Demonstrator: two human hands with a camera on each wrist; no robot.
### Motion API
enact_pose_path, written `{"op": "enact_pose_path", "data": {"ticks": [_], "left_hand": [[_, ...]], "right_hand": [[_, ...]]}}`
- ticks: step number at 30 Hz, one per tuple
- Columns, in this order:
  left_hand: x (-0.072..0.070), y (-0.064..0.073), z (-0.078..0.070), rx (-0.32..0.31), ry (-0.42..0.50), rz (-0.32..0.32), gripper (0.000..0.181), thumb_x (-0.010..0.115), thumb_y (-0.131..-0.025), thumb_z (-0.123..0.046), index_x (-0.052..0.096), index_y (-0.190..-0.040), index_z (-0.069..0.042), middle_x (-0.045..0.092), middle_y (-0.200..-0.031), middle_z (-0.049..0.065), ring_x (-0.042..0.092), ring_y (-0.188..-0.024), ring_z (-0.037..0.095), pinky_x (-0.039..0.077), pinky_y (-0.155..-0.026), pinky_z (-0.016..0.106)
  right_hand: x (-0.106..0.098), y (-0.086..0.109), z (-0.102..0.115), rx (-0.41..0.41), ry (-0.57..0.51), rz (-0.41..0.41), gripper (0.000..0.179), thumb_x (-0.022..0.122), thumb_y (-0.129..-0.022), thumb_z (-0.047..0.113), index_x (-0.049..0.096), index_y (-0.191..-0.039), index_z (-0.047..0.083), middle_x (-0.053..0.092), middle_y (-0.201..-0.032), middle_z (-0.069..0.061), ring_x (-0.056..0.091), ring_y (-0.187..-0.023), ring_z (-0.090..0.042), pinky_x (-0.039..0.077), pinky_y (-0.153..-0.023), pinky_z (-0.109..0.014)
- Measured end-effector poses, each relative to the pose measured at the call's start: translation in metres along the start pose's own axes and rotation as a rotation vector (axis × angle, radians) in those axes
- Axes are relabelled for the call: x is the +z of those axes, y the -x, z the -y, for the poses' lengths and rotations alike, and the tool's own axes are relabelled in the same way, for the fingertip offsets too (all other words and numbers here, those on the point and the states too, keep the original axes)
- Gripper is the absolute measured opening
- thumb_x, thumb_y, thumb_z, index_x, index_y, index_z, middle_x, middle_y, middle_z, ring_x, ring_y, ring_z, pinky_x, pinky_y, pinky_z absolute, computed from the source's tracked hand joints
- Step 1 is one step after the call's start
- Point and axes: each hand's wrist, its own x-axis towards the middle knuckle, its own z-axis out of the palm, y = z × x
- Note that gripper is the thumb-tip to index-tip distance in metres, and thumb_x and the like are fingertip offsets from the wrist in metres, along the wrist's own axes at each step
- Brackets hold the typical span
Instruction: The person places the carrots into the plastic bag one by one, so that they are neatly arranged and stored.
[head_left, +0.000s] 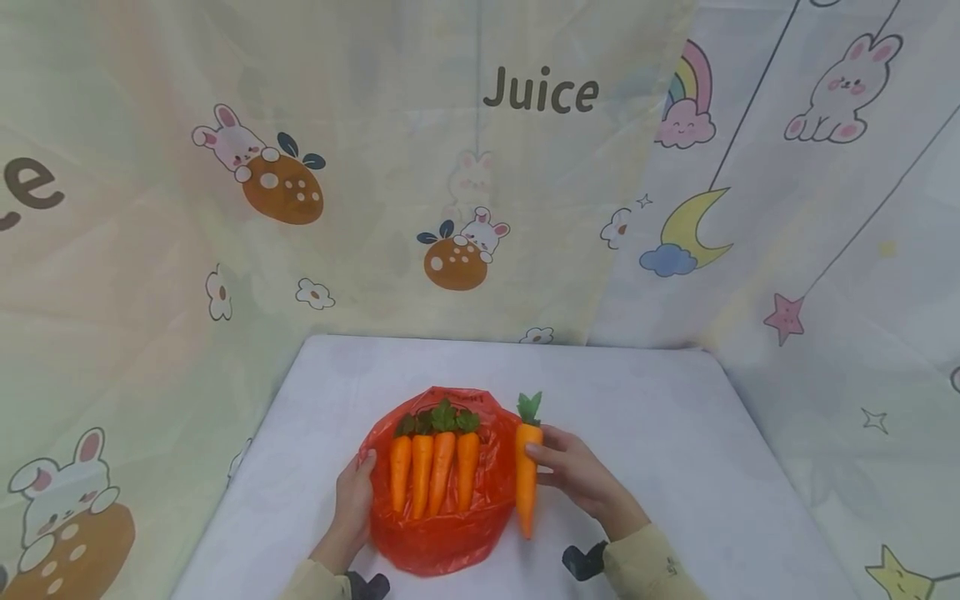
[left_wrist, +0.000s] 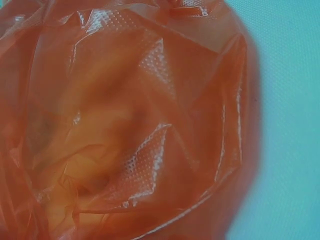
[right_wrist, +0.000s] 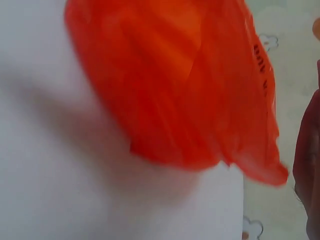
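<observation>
A red plastic bag [head_left: 442, 546] lies on the table with its mouth spread, and several orange carrots [head_left: 444, 471] with green tops lie side by side in it. My left hand [head_left: 352, 504] grips the bag's left edge, thumb on top and the fingers hidden behind the plastic. My right hand [head_left: 581, 475] holds another carrot [head_left: 527, 475] upright, leaves up, at the bag's right edge. Crumpled red plastic [left_wrist: 190, 100] fills most of the left wrist view. In the right wrist view the bag [right_wrist: 175, 100] hangs over the table, and part of my right hand [right_wrist: 307, 160] shows at the right border.
The white table [head_left: 660, 417] extends around the bag, with its far edge near the printed cloth backdrop [head_left: 375, 167]. Dark wrist devices [head_left: 585, 562] sit near both sleeves [head_left: 648, 562].
</observation>
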Motion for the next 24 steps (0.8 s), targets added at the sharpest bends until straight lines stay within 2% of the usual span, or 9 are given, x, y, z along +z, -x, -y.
{"op": "enact_pose_path", "data": {"ticks": [4,10,15,20,24], "left_hand": [[-0.001,0.0,0.002,0.012,0.002,0.01,0.076,0.042,-0.103,-0.058,0.026,-0.161,-0.011,0.036,-0.159,0.011,0.037,-0.142,0.036,0.033,-0.114,0.051],[-0.002,0.002,-0.001,0.012,0.018,0.024,0.077,0.042,-0.103,-0.059,0.026,-0.161,-0.011,0.036,-0.159,0.012,0.037,-0.141,0.036,0.034,-0.114,0.051],[-0.001,0.004,-0.002,0.006,0.022,0.033,0.075,0.042,-0.103,-0.058,0.026,-0.161,-0.013,0.038,-0.158,0.011,0.039,-0.14,0.035,0.038,-0.111,0.049],[-0.001,0.004,-0.002,0.007,0.03,0.036,0.073,0.042,-0.104,-0.056,0.027,-0.161,-0.013,0.04,-0.157,0.01,0.04,-0.139,0.035,0.04,-0.11,0.048],[-0.001,0.003,-0.001,0.006,0.03,0.033,0.074,0.042,-0.104,-0.058,0.027,-0.161,-0.013,0.039,-0.157,0.01,0.04,-0.14,0.035,0.038,-0.111,0.048]], "right_hand": [[0.018,-0.01,0.007,0.002,-0.054,0.046,0.073,0.07,-0.096,0.037,0.039,-0.152,0.001,0.054,-0.141,-0.019,0.056,-0.124,-0.04,0.054,-0.097,-0.045],[0.035,-0.023,0.019,-0.021,-0.099,0.094,0.072,0.068,-0.097,0.036,0.039,-0.152,0.001,0.057,-0.138,-0.016,0.06,-0.121,-0.032,0.054,-0.097,-0.043],[0.046,-0.034,0.028,-0.036,-0.113,0.079,0.071,0.07,-0.096,0.036,0.041,-0.15,0.001,0.055,-0.14,-0.016,0.056,-0.125,-0.038,0.053,-0.098,-0.044],[0.057,-0.049,0.024,-0.041,0.004,-0.064,0.072,0.075,-0.093,0.035,0.044,-0.146,-0.001,0.055,-0.138,-0.017,0.06,-0.117,-0.034,0.056,-0.094,-0.045],[0.065,-0.06,0.016,0.0,0.119,-0.215,0.081,0.082,-0.085,0.039,0.046,-0.146,0.0,0.054,-0.138,-0.017,0.062,-0.113,-0.03,0.057,-0.092,-0.044]]}}
